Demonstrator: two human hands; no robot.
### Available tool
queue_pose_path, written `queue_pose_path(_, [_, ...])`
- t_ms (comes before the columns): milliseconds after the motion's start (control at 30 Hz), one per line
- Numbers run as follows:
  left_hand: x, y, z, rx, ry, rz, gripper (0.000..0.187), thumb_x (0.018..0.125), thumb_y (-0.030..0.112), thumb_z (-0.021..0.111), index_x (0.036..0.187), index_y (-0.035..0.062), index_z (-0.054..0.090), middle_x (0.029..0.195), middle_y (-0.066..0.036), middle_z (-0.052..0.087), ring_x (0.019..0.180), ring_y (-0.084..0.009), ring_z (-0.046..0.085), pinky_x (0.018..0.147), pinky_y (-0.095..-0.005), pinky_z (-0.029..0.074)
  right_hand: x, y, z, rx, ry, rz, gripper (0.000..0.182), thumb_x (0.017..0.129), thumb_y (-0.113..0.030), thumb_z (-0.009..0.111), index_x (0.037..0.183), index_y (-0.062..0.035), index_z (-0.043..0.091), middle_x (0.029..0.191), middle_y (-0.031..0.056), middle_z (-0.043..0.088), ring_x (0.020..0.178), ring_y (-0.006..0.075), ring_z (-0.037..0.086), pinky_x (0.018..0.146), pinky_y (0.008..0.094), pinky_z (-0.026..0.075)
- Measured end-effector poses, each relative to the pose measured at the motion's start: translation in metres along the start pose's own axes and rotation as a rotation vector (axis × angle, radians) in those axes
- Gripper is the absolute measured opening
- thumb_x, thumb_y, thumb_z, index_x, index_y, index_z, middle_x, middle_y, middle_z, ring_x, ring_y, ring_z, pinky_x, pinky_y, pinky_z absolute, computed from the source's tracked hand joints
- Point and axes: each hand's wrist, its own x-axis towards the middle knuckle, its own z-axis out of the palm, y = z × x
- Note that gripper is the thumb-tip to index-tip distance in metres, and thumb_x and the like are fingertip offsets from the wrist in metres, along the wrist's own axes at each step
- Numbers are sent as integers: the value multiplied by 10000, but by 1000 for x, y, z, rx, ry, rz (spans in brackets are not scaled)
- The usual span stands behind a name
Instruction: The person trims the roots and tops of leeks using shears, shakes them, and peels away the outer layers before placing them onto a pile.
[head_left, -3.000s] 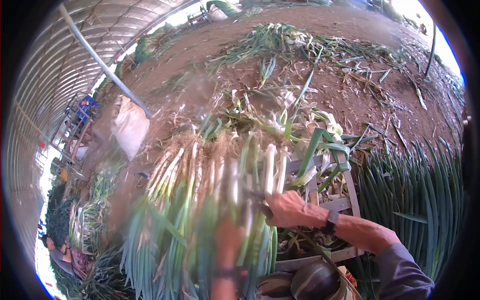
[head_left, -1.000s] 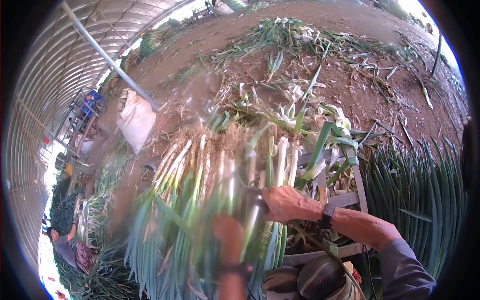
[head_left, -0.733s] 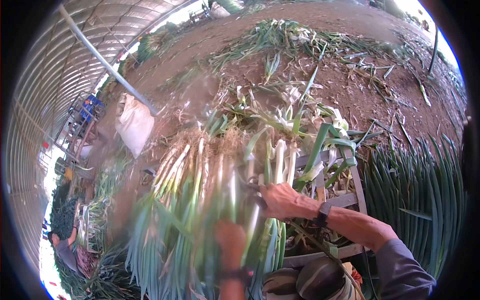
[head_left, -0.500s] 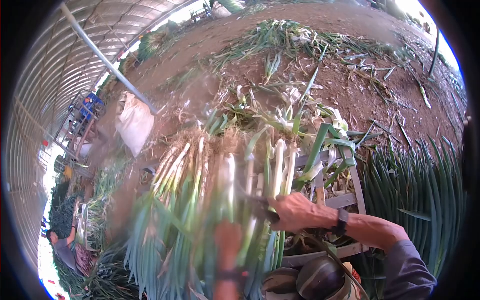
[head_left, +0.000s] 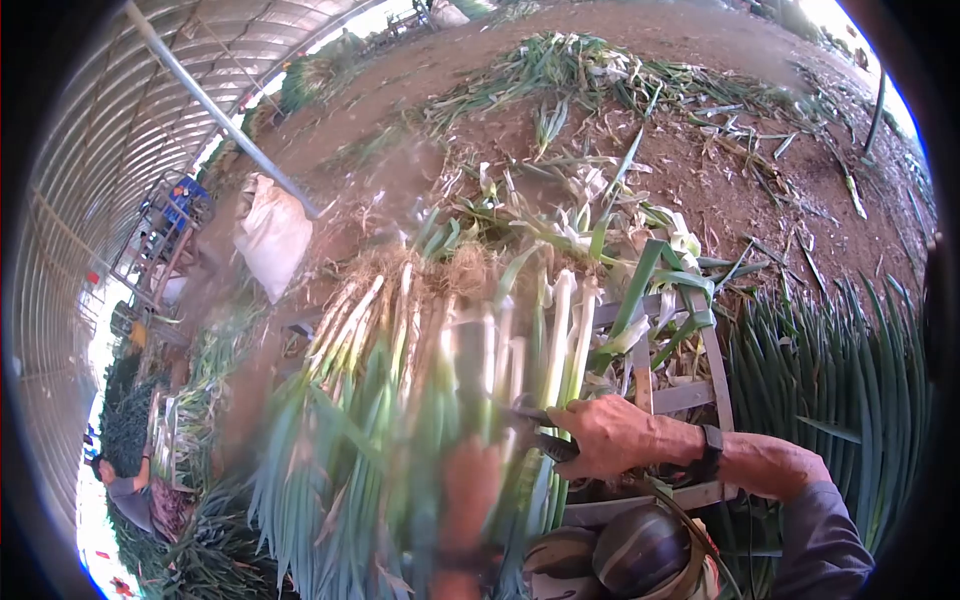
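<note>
My left hand point(head_left: 470, 490), blurred, props the green-onion bundle point(head_left: 420, 400) upright before me while my right hand point(head_left: 605, 435) grips a knife point(head_left: 540, 428) against the stalks, which could slip and nick them.

Daylight was bright, blowing out the openings at the top and right edges. Fisheye distortion bent the scene inside a dark round vignette. The near leek bundle point(head_left: 400, 420) and left hand point(head_left: 470, 490) were smeared by blur.
</note>
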Motion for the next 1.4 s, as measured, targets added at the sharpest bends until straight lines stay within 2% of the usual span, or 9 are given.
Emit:
queue_pose_path(267, [20,-52,8,141,587,-43,343,840,192,710,1147,53,649,1069,-121,603,1066,-345,551,950,-489,437,20,-8,19,-35,-177,-69,587,737,-405,762,1052,55,578,838,224,638,747,425,670,672,499,544])
queue_pose_path(400, [36,-65,3,205,424,-61,341,836,183,693,1140,45,624,1080,-131,596,1103,-334,539,955,-486,433,28,-5,23,-87,-109,-142,573,738,-415,760,1003,55,568,810,228,627,693,425,663,613,503,539])
queue_pose_path(500, [45,-62,9,329,406,-82,227,854,166,647,1040,39,621,1070,-153,599,1064,-362,576,909,-509,459,36,0,29,-195,-33,-191,316,842,-223,650,1126,-96,707,653,140,659,526,282,653,472,406,526])
queue_pose_path(633, [56,-56,7,173,369,-47,146,854,125,583,956,22,603,1023,-194,596,931,-410,625,815,-537,493,38,-3,18,-97,-41,-105,580,737,-434,759,990,50,564,782,219,622,662,418,657,596,506,536])
queue_pose_path(1000, [30,0,-57,-340,357,-71,102,818,90,607,859,-2,620,901,-181,667,795,-354,642,698,-448,509,20,2,12,-108,-60,-62,558,734,-383,761,1020,53,564,805,223,634,673,423,660,604,508,533])
queue_pose_path(1067, [48,-32,-61,-380,504,-10,107,867,107,590,897,60,681,838,-132,644,771,-255,621,718,-409,494,25,6,13,-88,-34,-63,555,732,-368,765,1028,55,561,804,222,634,674,421,660,603,508,531])
queue_pose_path(1100, [49,-21,-100,-26,577,-88,153,874,83,625,1005,42,692,911,-116,624,817,-237,606,750,-398,508,30,10,17,-94,-32,-58,554,732,-364,767,1029,56,560,803,221,634,672,420,658,601,508,529])
queue_pose_path(1267, [73,-54,-153,339,1079,-166,342,890,107,633,1223,34,607,1116,-153,600,912,-338,633,779,-474,514,61,16,16,-105,3,-60,515,777,-306,740,1156,7,587,752,198,628,613,379,641,556,473,526])
queue_pose_path(1400, [55,-26,-57,40,501,167,393,876,48,669,1240,-21,538,1125,-230,592,1076,-384,606,933,-464,511,83,31,33,-110,7,-28,512,849,-249,682,1323,-87,574,706,174,622,550,317,628,481,432,512])
